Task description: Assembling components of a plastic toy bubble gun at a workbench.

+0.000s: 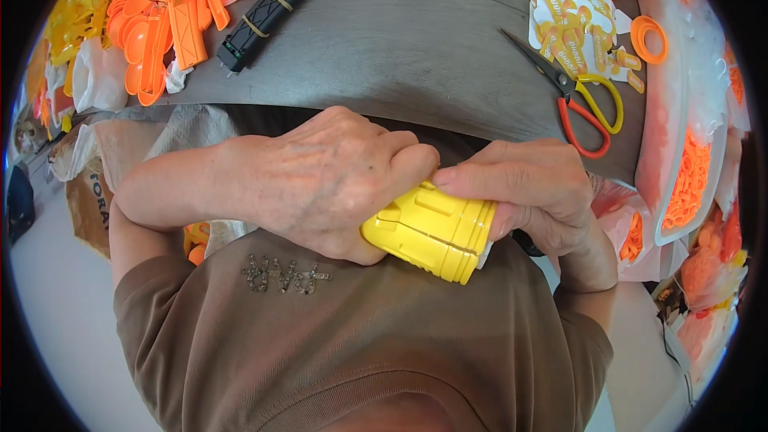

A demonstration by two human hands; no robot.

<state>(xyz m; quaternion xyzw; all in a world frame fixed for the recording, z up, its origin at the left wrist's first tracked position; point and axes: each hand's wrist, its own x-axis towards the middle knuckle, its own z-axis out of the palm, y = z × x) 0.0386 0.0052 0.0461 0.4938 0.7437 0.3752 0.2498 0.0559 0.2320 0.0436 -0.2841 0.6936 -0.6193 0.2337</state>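
Observation:
Close to my chest I hold a yellow plastic housing (438,228), short and round with a ribbed, wider end. My left hand (340,184) is closed round its narrower left end, hiding that part. On the other side my right hand (528,192) grips the wide end, its thumb on the upper rim and its fingers bent underneath. A pale edge shows at the wide end; what is inside cannot be seen.
Scissors (568,84) with red and yellow handles lie on the grey table (400,40), beside a pile of stickers (572,28). A black part with rubber bands (268,18) and heaped orange pieces (152,32) are at left. A clear bin of orange rings (686,180) stands right.

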